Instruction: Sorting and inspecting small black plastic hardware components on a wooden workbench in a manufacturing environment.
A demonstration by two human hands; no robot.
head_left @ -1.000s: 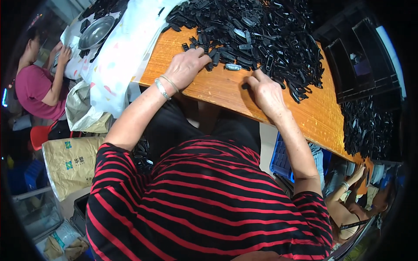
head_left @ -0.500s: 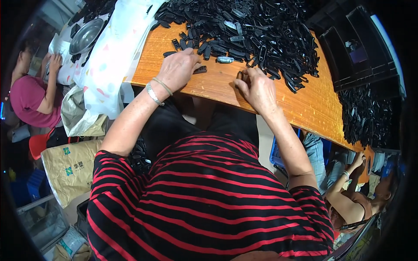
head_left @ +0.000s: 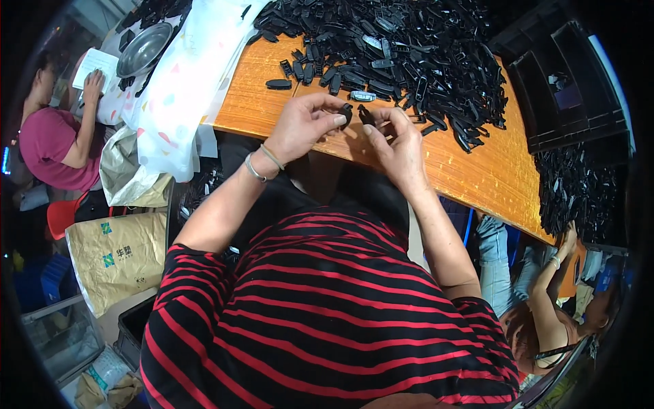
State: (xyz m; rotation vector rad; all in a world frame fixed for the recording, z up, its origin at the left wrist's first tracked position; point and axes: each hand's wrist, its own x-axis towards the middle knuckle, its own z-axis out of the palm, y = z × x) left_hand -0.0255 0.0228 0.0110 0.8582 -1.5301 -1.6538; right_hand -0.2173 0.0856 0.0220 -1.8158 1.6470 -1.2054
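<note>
My left hand (head_left: 304,124) pinches a small black plastic part (head_left: 346,114) between thumb and fingers, just above the near edge of the orange wooden table (head_left: 477,174). My right hand (head_left: 396,140) holds a second small black part (head_left: 366,114) right beside it, the two parts almost touching. A big heap of the same black plastic parts (head_left: 409,54) covers the far half of the table. A single black part (head_left: 278,84) lies alone to the left of my hands. Two thin bracelets ring my left wrist.
A white patterned plastic sheet (head_left: 184,82) hangs off the table's left end. A metal bowl (head_left: 142,49) stands far left near a seated person in pink (head_left: 51,140). Black crates (head_left: 572,88) and another black pile (head_left: 575,194) lie at right, by another person (head_left: 538,307). Paper sacks (head_left: 116,255) stand lower left.
Both hands have lifted off the tabletop and come together toward me, each now pinching a black part taken from the edge of the heap.
</note>
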